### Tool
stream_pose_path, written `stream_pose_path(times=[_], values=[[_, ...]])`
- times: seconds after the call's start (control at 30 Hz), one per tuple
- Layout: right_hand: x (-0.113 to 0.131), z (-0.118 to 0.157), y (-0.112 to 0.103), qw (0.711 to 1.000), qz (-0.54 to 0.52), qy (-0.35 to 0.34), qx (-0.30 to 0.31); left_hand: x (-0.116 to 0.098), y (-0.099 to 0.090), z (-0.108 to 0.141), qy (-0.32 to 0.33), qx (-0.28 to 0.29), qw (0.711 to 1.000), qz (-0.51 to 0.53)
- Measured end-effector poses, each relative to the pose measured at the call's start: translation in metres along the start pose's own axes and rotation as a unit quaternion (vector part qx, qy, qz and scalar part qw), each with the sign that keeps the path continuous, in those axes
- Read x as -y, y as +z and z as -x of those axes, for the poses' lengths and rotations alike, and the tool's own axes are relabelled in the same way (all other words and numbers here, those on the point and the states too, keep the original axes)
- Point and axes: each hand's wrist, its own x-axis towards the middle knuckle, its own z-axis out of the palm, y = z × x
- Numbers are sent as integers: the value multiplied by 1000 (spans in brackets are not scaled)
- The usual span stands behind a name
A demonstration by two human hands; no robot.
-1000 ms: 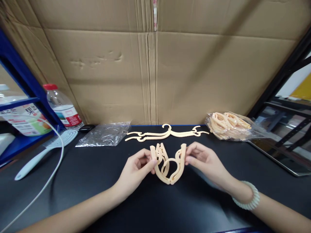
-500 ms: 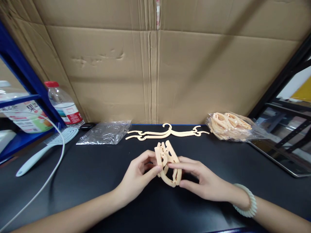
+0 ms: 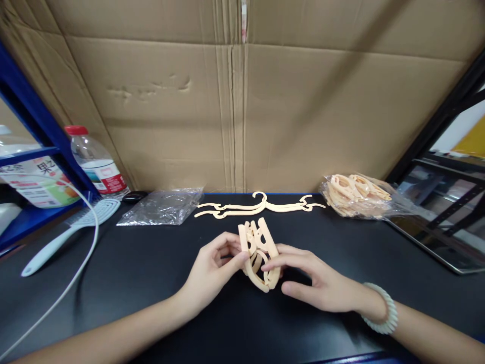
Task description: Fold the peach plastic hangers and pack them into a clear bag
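Note:
A cream-coloured folding clothes hanger (image 3: 270, 241), folded into a compact bundle, is held up over the black tabletop. My left hand (image 3: 214, 270) pinches its left side between thumb and fingers. On the right side, my right hand (image 3: 316, 278) keeps its index finger across the front of the hanger, with other fingers partly hidden behind it. The right thumb stands a little apart from the hanger. Behind the hands, a second hanger (image 3: 242, 208), unfolded with its hook upward, lies flat near the cardboard.
At the back right is a clear bag of folded hangers (image 3: 352, 194), beside a glossy dark panel (image 3: 435, 242). An empty-looking plastic bag (image 3: 161, 206), a pale hairbrush (image 3: 71, 235), a white cable (image 3: 85, 258) and a red-capped bottle (image 3: 98, 164) are at left. Cardboard (image 3: 170, 121) walls the back.
The folded hanger has turned slightly in my hands and its lower parts have shifted. My right thumb has come away from the hanger's lower edge. The view has shifted a little.

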Motion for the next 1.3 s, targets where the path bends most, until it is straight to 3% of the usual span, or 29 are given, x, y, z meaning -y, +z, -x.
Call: stream_pose_path(times=[0.2, 0.37, 0.5, 0.6, 0.73, 0.87, 1.07, 1.3], values=[[6, 0, -3, 999, -9, -16, 43, -2, 2, 3, 38, 7, 998, -58], [-7, -1, -6, 999, -21, 32, -28, 0, -4, 1, 73, 13, 988, -133], [-26, -2, -8, 983, -41, 135, -119, 2, -11, 0, 163, 71, 940, -291], [-34, 0, -9, 976, 46, 191, -98, 2, -12, 1, 205, 137, 898, -364], [-33, 4, -7, 971, 180, 140, -67, 3, -11, 5, 229, 173, 857, -427], [-33, 7, -2, 973, 197, 109, -56, 6, -11, 7, 233, 174, 837, -463], [-41, 6, 3, 976, 197, 70, -65, 3, -13, 5, 228, 200, 826, -475], [-40, 3, 3, 971, 233, 40, -44, 7, -18, 0, 213, 194, 834, -471]])
